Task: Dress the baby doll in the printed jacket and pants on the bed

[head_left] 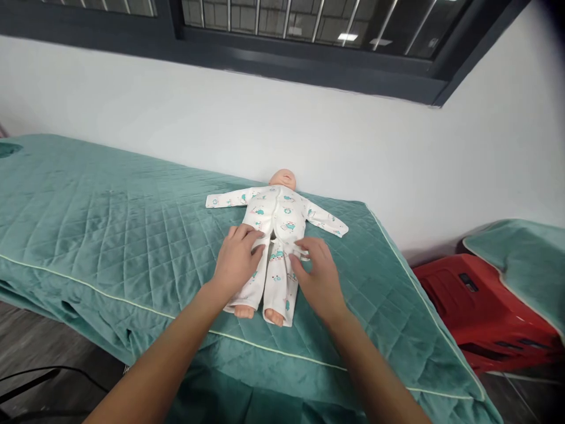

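**Doll (286, 219) dressed top and bottom, hem gapping at the waist**

Doll lies face up on the green quilted bed (123, 212), near its right end, head (283, 178) toward the wall (212, 112), feet (244, 311) toward the person; shirt (260, 203) is on, both sleeves (227, 199) stretched out sideways; trousers (276, 288) cover the legs, feet poking out at the cuffs.

Status, my read: dressing looks mostly done; shirt front meets down the chest, then parts low down, leaving a small dark gap at the waist; that gap and the waist fit look like what's left; can't tell if the fasteners are done up.

Left hand (238, 256) sits at the doll's waist, fingers bent, thumb apart from them; right hand (316, 271) mirrors it on the other side, thumb and fingers spread in a loose curve by the cloth; firm contact can't be told for either.

Room: tight behind, head close to the wall; feet near the piped front edge; moderate margin to the right end, red plastic case (485, 306) lower beyond it; longest run of bed is leftward; both sleeves leave cover on all sides.
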The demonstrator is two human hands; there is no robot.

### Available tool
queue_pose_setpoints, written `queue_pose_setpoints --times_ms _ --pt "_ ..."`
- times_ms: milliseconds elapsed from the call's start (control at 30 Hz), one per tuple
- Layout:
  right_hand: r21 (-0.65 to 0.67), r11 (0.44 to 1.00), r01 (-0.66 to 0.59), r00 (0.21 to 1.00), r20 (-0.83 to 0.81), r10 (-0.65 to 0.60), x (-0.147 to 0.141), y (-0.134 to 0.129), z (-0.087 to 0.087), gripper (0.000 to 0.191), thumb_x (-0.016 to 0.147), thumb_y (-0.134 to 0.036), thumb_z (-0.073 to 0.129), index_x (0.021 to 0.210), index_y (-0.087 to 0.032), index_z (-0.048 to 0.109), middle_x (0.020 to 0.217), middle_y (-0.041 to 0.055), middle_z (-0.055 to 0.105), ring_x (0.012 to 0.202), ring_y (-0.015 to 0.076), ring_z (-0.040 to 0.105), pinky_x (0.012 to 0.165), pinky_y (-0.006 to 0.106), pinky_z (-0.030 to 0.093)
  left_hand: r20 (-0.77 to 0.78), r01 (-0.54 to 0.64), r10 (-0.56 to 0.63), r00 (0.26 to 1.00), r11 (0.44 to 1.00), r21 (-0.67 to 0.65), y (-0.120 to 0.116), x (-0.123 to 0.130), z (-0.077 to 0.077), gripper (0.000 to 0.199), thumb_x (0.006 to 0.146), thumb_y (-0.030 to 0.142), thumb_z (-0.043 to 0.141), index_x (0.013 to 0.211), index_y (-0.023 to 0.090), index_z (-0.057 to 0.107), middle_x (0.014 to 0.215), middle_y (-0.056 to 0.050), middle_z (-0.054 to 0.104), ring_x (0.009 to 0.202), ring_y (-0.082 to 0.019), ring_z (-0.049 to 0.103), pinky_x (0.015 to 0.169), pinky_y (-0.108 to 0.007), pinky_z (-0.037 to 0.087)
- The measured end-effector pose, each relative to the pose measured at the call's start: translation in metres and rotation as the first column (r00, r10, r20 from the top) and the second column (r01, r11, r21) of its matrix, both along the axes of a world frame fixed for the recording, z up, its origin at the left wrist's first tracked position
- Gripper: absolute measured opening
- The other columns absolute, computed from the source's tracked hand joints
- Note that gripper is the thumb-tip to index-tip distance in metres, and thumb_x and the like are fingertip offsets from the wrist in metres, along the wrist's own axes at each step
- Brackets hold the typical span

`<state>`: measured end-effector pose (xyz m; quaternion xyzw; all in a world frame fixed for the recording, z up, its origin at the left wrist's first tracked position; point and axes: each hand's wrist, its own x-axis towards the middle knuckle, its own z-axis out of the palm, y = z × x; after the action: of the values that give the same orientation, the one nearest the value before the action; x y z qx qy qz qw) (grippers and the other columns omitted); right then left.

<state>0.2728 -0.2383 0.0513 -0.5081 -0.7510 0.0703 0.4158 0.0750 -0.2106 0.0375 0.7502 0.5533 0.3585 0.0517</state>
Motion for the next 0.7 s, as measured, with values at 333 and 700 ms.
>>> queue_pose_setpoints --times_ms 333,700 --pt "0.096 0.995 -0.023 0.982 0.191 0.005 -0.019 0.048 0.008 0.012 0.099 -0.022 0.049 0.092 -0.021 0.059 0.089 0.0058 0.060 0.088 0.0222 0.057 0.079 0.037 0.047 -0.310 0.232 -0.175 0.935 0.960 0.159 0.021 0.003 0.016 0.022 0.097 0.012 0.044 0.097 0.018 0.065 0.095 -0.006 0.063 0.090 -0.022 0.054 0.078 -0.038 0.045" --pt "-0.022 0.997 -0.071 0.997 0.027 0.072 0.019 0.065 0.004 0.015 0.098 -0.031 0.052 0.105 -0.024 0.063 0.101 0.0051 0.066 0.093 0.0203 0.062 0.081 0.035 0.052 0.073 -0.071 0.059 0.996 0.982 0.172 0.087 -0.050 -0.025 0.038 0.092 0.014 0.048 0.129 0.017 0.058 0.134 -0.015 0.055 0.127 -0.028 0.050 0.107 -0.046 0.045"
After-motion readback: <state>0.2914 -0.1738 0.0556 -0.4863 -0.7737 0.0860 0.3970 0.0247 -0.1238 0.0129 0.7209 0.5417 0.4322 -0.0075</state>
